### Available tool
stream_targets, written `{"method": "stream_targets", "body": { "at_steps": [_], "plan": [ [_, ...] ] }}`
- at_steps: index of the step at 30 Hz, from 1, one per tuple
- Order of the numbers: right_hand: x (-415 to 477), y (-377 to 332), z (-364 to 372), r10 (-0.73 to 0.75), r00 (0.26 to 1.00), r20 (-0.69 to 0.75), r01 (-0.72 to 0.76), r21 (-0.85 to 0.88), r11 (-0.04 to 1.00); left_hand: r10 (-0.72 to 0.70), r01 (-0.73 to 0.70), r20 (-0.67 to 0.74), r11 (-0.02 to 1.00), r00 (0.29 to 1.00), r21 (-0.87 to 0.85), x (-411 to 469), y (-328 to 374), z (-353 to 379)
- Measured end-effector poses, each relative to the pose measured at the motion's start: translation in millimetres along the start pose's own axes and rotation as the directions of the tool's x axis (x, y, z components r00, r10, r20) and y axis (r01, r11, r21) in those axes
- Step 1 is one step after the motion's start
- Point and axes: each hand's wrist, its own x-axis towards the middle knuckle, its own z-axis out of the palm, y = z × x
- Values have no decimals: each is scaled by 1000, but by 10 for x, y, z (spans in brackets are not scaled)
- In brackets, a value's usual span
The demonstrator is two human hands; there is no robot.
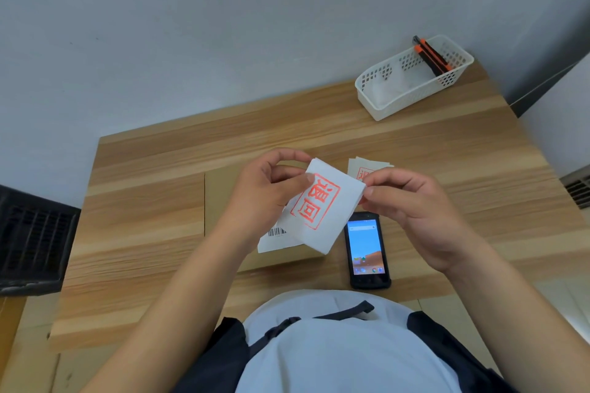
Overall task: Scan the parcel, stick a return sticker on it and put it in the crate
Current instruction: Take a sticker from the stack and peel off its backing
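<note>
I hold a white return sticker (pixel 322 206) with a red stamp-like mark above the table, tilted. My left hand (pixel 268 188) grips its left upper edge. My right hand (pixel 412 201) pinches its right corner between thumb and fingers. Under it lies a flat brown cardboard parcel (pixel 223 201) with a white barcode label (pixel 277 238), partly hidden by the sticker and my left hand. A handheld scanner (pixel 367 250) with a lit screen lies face up to the right of the parcel. A black crate (pixel 32 239) stands at the left beyond the table edge.
A small pile of more return stickers (pixel 360 167) lies behind my right hand. A white plastic basket (pixel 415 76) holding orange-black utility knives sits at the table's far right corner. A grey wall stands behind the wooden table (pixel 143 217).
</note>
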Motion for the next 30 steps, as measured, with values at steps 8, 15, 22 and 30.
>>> {"method": "stream_targets", "body": {
  "at_steps": [8,15,22,30],
  "plan": [
    [50,15,139,-56,994,-90,58,17,998,276,-275,45,904,960,329,-78,39,84],
    [42,79,250,-127,982,-140,134,40,990,172,-189,87,943,981,275,-97,-6,240],
    [15,166,290,-115,981,-154,125,58,990,145,-153,49,959,988,237,-119,-44,232],
    [6,184,426,-98,970,-220,109,36,993,142,-131,-30,962,989,240,-164,-149,202]
  ]
}}
